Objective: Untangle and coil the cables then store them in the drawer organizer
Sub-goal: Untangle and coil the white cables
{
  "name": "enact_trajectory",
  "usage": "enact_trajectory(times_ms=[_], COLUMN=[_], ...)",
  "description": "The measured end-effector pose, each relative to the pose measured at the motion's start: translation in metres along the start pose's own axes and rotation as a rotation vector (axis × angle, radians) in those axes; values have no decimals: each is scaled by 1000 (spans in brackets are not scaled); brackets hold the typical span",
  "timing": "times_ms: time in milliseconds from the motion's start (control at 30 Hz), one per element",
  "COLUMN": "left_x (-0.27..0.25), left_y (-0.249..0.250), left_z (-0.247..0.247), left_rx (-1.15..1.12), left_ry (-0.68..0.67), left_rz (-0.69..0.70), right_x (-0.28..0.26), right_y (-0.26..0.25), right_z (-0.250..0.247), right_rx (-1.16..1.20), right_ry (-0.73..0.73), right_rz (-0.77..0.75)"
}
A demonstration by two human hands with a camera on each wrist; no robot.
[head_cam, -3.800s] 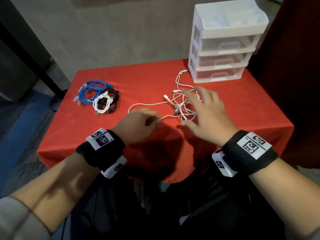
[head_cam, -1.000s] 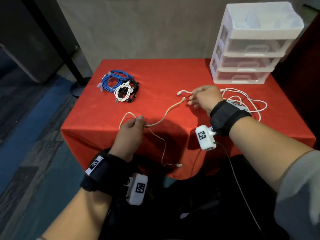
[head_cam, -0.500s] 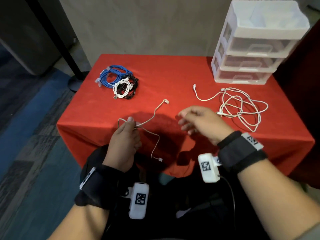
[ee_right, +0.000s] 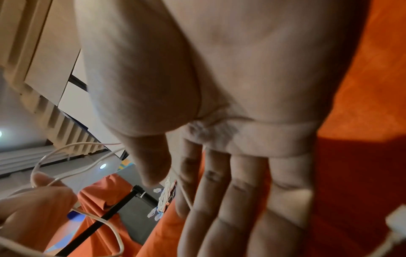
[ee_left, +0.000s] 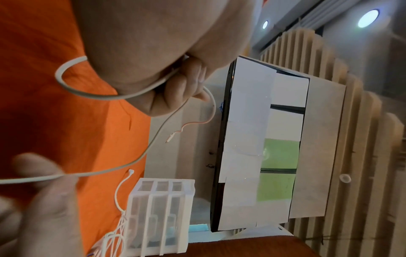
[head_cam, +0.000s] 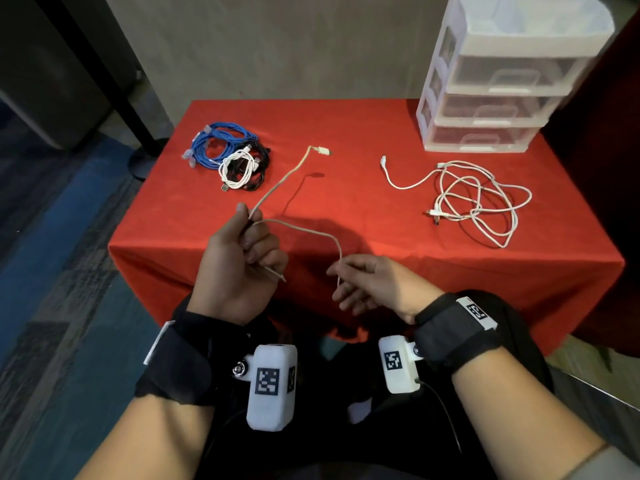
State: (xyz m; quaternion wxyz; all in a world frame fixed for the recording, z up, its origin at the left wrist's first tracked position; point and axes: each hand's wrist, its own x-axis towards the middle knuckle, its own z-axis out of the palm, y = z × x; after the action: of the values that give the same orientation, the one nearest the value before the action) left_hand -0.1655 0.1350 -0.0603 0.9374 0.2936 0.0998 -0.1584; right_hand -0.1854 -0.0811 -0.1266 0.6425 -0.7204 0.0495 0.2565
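My left hand (head_cam: 252, 237) grips a thin beige cable (head_cam: 280, 183) above the table's front edge. One plug end (head_cam: 321, 151) sticks up and away over the red cloth. The other length arcs right to my right hand (head_cam: 341, 271), which pinches it between thumb and forefinger, and the tail hangs below. In the left wrist view the cable loops (ee_left: 58, 76) round the left palm. A tangle of white cables (head_cam: 478, 199) lies loose at the right. The white drawer organizer (head_cam: 502, 74) stands at the back right, drawers closed, top tray open.
Coiled blue (head_cam: 221, 147), white (head_cam: 239, 168) and black (head_cam: 258, 157) cables lie together at the table's back left. The red cloth (head_cam: 346, 116) hangs over the front edge below both hands. A dark stand pole (head_cam: 104, 74) rises left of the table.
My left hand has lifted the beige cable, so its plug end now points up. My right hand, free half a second ago, has taken hold of the hanging length.
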Motion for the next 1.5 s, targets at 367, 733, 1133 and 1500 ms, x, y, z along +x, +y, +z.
enact_trajectory(times_ms=[367, 733, 1133, 1500], left_x=[42, 19, 20, 12], left_y=[-4, -62, -59, -36], left_z=[31, 35, 54, 62], left_rx=[1292, 1375, 699, 277], left_ry=[275, -297, 137, 40], left_rz=[342, 677, 483, 38], right_x=[-39, -44, -40, -30], right_y=[-67, -88, -61, -55], right_z=[-35, -44, -1, 2], right_rx=[479, 742, 130, 612], right_ry=[94, 80, 109, 388], right_rz=[-298, -363, -126, -311])
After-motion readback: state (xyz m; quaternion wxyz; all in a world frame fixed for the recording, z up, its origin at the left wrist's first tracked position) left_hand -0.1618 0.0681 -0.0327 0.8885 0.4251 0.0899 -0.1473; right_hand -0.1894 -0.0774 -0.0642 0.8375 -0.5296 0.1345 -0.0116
